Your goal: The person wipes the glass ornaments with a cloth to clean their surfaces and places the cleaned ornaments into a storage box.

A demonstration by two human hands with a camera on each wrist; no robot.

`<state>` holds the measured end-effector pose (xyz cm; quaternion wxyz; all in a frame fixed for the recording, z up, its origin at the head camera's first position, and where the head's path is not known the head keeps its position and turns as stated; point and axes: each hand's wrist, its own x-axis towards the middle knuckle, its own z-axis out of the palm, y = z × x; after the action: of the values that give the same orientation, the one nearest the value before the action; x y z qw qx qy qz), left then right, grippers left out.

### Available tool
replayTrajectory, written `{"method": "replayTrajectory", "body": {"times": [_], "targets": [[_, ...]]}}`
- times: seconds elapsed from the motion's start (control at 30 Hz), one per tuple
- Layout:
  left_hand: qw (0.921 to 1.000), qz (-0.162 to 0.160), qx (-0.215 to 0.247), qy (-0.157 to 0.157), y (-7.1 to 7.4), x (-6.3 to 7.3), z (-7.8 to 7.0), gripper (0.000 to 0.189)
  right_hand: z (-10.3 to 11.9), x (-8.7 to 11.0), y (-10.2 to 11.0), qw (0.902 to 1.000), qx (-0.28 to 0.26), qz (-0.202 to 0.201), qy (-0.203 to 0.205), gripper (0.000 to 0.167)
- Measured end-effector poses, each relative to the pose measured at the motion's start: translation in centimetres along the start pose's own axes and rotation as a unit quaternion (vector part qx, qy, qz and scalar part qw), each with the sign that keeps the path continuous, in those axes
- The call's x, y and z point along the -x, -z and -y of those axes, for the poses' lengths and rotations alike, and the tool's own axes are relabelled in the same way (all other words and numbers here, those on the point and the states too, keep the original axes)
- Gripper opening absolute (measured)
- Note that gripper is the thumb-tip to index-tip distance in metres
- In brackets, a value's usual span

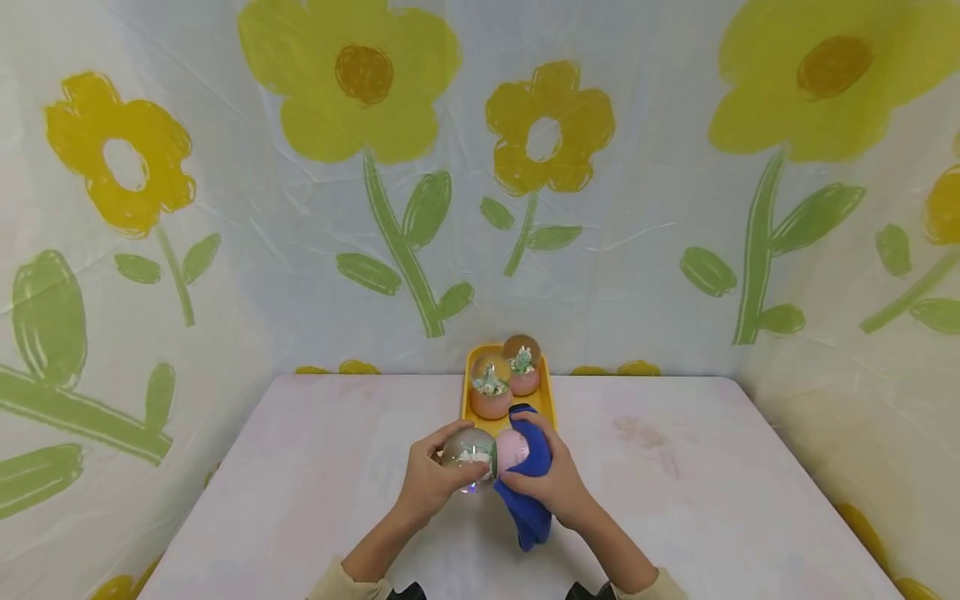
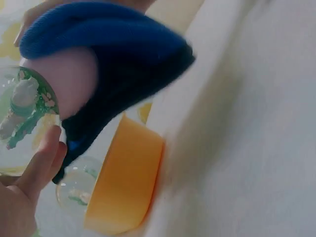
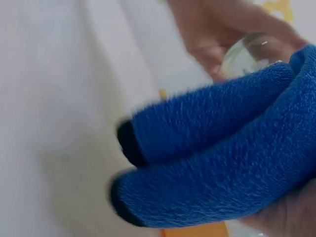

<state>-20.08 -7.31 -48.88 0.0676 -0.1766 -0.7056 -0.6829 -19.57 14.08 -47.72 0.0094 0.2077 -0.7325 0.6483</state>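
Note:
A snow globe [image 1: 467, 452] with a clear dome and pink base is held on its side above the table, dome to the left. My left hand [image 1: 429, 477] grips the dome, thumb in front and fingers behind. Around the pink base [image 2: 74, 81] my right hand [image 1: 564, 485] holds a blue cloth [image 1: 531, 515] with dark edging, pressed against the base. The cloth's loose end hangs below the hand. White and green figures [image 2: 27, 106] show inside the dome. In the right wrist view the fuzzy cloth [image 3: 212, 177] hides most of the globe.
Just beyond the hands, a yellow tray [image 1: 547, 408] stands at the table's back edge. It holds two more snow globes with pink bases, a nearer one [image 1: 491, 402] and a farther one [image 1: 523, 379]. A flower-printed curtain [image 1: 630, 275] rises behind the pale table [image 1: 337, 483].

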Motion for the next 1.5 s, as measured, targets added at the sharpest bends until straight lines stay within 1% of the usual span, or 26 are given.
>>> {"method": "replayTrajectory", "body": {"times": [0.03,0.1,0.17,0.23,0.3,0.37,0.43,0.47,0.53,0.6,0.63,0.7,0.73,0.77,0.83,0.9,0.93,1.0,1.07,1.13,1.17,1.2,1.27,1.37,1.43,1.5], "targets": [[0.9992,0.0,-0.025,-0.031,0.0,0.1,0.1,0.055,-0.1,0.0,0.1,0.9977,-0.046,0.002,-0.05,0.07],[0.9934,0.012,-0.059,-0.098,0.0,0.2,0.4,0.058,-0.1,-0.2,0.1,0.9835,-0.125,0.008,-0.131,0.064],[0.9853,0.025,-0.069,-0.154,0.2,0.1,0.6,0.061,0.1,-0.3,0.1,0.9723,-0.155,0.012,-0.175,0.061],[0.9806,0.033,-0.063,-0.183,0.4,-0.1,1.0,0.062,0.2,-0.4,-0.1,0.9721,-0.153,0.012,-0.178,0.06],[0.9826,0.027,-0.047,-0.178,0.6,-0.3,1.4,0.059,0.3,-0.4,-0.3,0.9816,-0.124,0.008,-0.145,0.061],[0.9901,0.014,-0.025,-0.137,0.6,-0.5,1.7,0.054,0.0,-0.4,-0.6,0.9911,-0.081,-0.005,-0.106,0.064],[0.9986,0.009,0.01,-0.05,0.6,-0.4,1.9,0.05,-0.3,-0.1,-0.7,0.9965,-0.037,-0.016,-0.074,0.066],[0.9993,0.011,0.037,0.002,0.5,-0.4,2.0,0.049,-0.5,0.1,-0.8,0.9983,-0.006,-0.018,-0.056,0.069],[0.9899,0.016,0.084,0.113,0.4,-0.2,2.3,0.05,-1.0,0.5,-0.9,0.9975,0.069,-0.013,-0.014,0.073],[0.9679,0.021,0.127,0.216,0.4,0.0,2.6,0.058,-1.3,0.7,-1.0,0.9882,0.146,0.001,0.045,0.077],[0.9572,0.023,0.143,0.251,0.4,0.0,2.7,0.063,-1.4,0.8,-1.0,0.9808,0.179,0.008,0.076,0.078],[0.9467,0.022,0.156,0.281,0.3,0.2,2.9,0.068,-1.6,0.7,-1.0,0.9681,0.215,0.017,0.128,0.079],[0.9481,0.016,0.156,0.276,0.3,0.3,2.9,0.068,-1.7,0.6,-1.0,0.9666,0.213,0.021,0.141,0.078],[0.953,0.007,0.153,0.261,0.2,0.4,2.8,0.065,-1.8,0.4,-0.9,0.9687,0.206,0.023,0.137,0.078],[0.9734,-0.014,0.121,0.194,0.0,0.4,2.6,0.054,-1.9,0.1,-0.8,0.9838,0.151,0.024,0.094,0.074],[0.9932,-0.031,0.058,0.096,-0.2,0.4,2.3,0.045,-2.0,-0.1,-0.6,0.9972,0.071,0.015,0.017,0.07],[0.9986,-0.032,0.02,0.038,-0.3,0.3,2.1,0.043,-2.0,-0.2,-0.4,0.9993,0.027,0.009,-0.025,0.068],[0.996,-0.021,-0.045,-0.074,-0.5,0.1,1.4,0.046,-1.8,-0.4,-0.2,0.993,-0.059,-0.01,-0.102,0.063],[0.9842,-0.004,-0.081,-0.157,-0.8,-0.1,0.9,0.049,-1.8,-0.3,0.0,0.9809,-0.115,-0.026,-0.155,0.06],[0.9761,0.007,-0.089,-0.198,-0.8,-0.1,0.5,0.051,-1.7,-0.3,-0.2,0.9734,-0.141,-0.033,-0.177,0.059],[0.976,0.009,-0.085,-0.2,-0.8,-0.2,0.4,0.051,-1.6,-0.3,-0.3,0.9731,-0.138,-0.038,-0.18,0.059],[0.9778,0.004,-0.085,-0.191,-0.7,-0.2,0.4,0.05,-1.6,-0.2,-0.5,0.9748,-0.129,-0.041,-0.177,0.06],[0.9868,0.001,-0.067,-0.147,-0.3,-0.3,0.6,0.049,-1.6,-0.2,-1.0,0.9823,-0.101,-0.05,-0.149,0.064],[0.9993,0.004,-0.008,-0.038,0.0,-0.7,1.3,0.046,-1.5,0.1,-1.4,0.9942,-0.009,-0.068,-0.083,0.071],[0.9967,0.006,0.058,0.057,0.0,-0.9,2.0,0.044,-1.6,0.4,-1.3,0.9954,0.074,-0.059,-0.015,0.076],[0.9826,0.011,0.116,0.144,0.1,-0.9,2.6,0.045,-1.5,0.6,-1.1,0.9809,0.177,-0.031,0.074,0.077]]}}
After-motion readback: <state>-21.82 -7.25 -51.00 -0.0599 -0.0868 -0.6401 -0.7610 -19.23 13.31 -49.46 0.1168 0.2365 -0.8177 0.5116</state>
